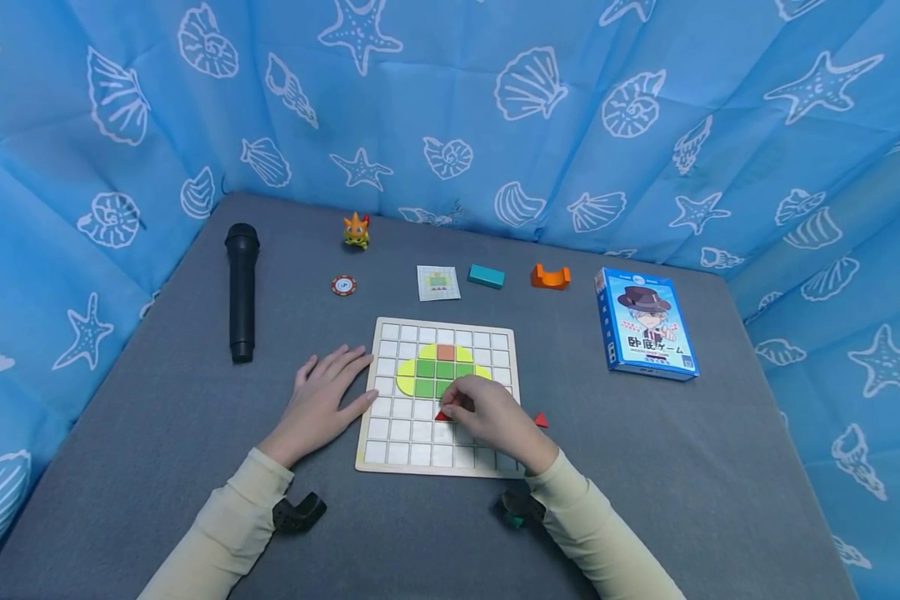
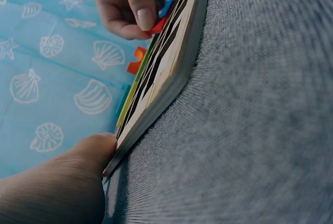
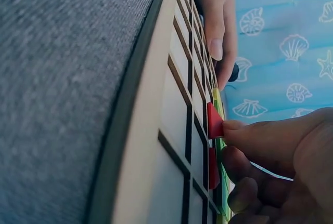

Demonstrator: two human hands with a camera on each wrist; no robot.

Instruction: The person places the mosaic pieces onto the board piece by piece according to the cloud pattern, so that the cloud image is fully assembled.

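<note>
A square wooden grid board carries yellow rounded pieces, green squares and one orange-brown square. My right hand is over the board's middle, pinching a red triangle with thumb and fingertips just below the green squares. In the right wrist view, a second red piece lies on the grid beside the held triangle. My left hand rests on the table with fingers spread, its thumb against the board's left edge.
Another red triangle lies right of the board. Behind it are a pattern card, teal block, orange arch block, poker chip and toy figure. A microphone lies left, a blue box right.
</note>
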